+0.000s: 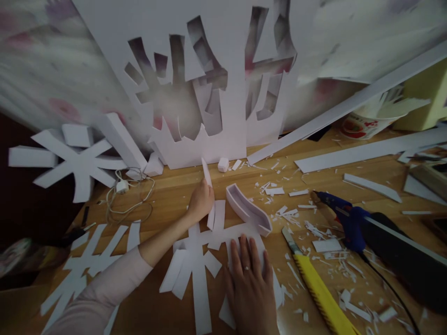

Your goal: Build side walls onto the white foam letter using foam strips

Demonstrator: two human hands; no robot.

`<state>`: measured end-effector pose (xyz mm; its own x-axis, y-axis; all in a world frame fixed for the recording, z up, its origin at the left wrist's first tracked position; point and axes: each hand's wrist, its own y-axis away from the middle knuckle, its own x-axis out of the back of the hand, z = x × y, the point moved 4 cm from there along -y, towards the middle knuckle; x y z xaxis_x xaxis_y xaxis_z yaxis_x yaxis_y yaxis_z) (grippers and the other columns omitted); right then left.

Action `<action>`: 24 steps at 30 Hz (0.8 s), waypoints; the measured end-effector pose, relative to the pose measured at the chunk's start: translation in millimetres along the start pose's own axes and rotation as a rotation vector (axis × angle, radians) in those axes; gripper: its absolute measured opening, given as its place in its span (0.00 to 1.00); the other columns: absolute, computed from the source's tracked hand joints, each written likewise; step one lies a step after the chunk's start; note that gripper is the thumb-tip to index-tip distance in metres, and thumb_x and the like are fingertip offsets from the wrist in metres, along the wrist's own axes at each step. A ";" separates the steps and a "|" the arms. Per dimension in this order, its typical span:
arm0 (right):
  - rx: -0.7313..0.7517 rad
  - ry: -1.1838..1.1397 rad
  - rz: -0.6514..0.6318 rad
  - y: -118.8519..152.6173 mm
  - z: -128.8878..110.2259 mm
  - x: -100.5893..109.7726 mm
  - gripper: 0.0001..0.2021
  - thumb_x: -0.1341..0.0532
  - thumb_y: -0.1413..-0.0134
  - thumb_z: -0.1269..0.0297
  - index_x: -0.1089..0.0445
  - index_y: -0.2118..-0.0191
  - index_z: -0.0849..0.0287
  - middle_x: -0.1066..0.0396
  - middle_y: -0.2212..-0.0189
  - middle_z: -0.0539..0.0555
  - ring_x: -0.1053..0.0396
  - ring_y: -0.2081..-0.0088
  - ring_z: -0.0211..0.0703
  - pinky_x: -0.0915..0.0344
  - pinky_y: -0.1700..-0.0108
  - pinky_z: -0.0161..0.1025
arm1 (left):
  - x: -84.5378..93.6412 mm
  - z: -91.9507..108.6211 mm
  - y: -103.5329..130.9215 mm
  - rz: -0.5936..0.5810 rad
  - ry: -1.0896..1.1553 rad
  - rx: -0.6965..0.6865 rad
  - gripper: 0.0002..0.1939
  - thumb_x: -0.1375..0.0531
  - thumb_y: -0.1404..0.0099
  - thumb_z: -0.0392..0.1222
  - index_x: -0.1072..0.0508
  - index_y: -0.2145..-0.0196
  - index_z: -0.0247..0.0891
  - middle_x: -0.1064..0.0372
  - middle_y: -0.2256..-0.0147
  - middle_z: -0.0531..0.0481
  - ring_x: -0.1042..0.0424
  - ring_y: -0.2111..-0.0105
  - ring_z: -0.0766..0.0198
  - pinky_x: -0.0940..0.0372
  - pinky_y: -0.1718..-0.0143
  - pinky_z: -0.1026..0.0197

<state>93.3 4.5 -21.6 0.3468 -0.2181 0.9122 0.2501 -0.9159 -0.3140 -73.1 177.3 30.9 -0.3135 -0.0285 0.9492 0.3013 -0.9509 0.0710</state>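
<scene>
My left hand [201, 201] is closed around a narrow white strip [206, 173], which stands upright out of the top of the fist. Below that hand, a flat white foam-board character [200, 279] lies on the wooden table. My right hand [249, 284], wearing a ring, rests flat on the character's right part with fingers stretched out. A curved, raised-edge white piece [248, 209] sits just beyond my right fingertips. To the right of that hand lies a yellow utility knife [314, 284] with its blade out.
A blue glue gun [349, 216] lies at right among white scraps [324, 232]. White boards with cut-out shapes [233, 135] lean at the back. Built-up white letter pieces [82, 165] and a coiled cable [122, 186] are at left. Long strips [335, 156] and a paper cup [363, 125] stand back right.
</scene>
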 end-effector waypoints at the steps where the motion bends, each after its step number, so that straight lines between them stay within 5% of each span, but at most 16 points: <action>1: -0.002 -0.004 -0.005 0.0 0.1 0.0 0.24 0.51 0.33 0.58 0.32 0.38 0.60 0.39 0.35 0.62 0.42 0.34 0.58 0.57 0.34 0.57 | 0.2 0.4 0.2 0.002 0.000 -0.004 0.16 0.41 0.30 0.48 0.29 0.49 0.36 0.27 0.54 0.46 0.25 0.58 0.59 0.28 0.55 0.50; 9: 0.040 0.006 -0.018 1.0 0.9 1.6 0.25 0.51 0.33 0.56 0.35 0.37 0.62 0.41 0.34 0.64 0.44 0.34 0.61 0.57 0.34 0.59 | -3.3 -2.1 0.1 0.018 0.001 0.008 0.15 0.42 0.29 0.48 0.29 0.51 0.36 0.27 0.57 0.47 0.25 0.60 0.61 0.27 0.57 0.52; 17: 0.092 0.030 0.004 3.1 -0.9 1.7 0.25 0.51 0.32 0.62 0.39 0.35 0.68 0.44 0.34 0.70 0.57 0.29 0.62 0.55 0.35 0.64 | -1.0 6.1 4.4 0.002 0.005 0.058 0.17 0.41 0.29 0.48 0.30 0.48 0.36 0.27 0.54 0.46 0.25 0.59 0.60 0.27 0.57 0.51; 24: 0.091 0.030 -0.024 2.7 -0.8 0.4 0.26 0.52 0.31 0.60 0.41 0.34 0.68 0.46 0.32 0.70 0.49 0.31 0.64 0.54 0.34 0.65 | 0.6 1.9 6.4 -0.014 0.028 0.081 0.18 0.40 0.30 0.48 0.30 0.47 0.36 0.29 0.51 0.44 0.26 0.56 0.58 0.27 0.55 0.50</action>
<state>93.3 1.7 -21.9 0.3128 -0.2073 0.9269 0.3400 -0.8868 -0.3130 -69.6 171.8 32.6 -0.3431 -0.0251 0.9390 0.3684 -0.9231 0.1099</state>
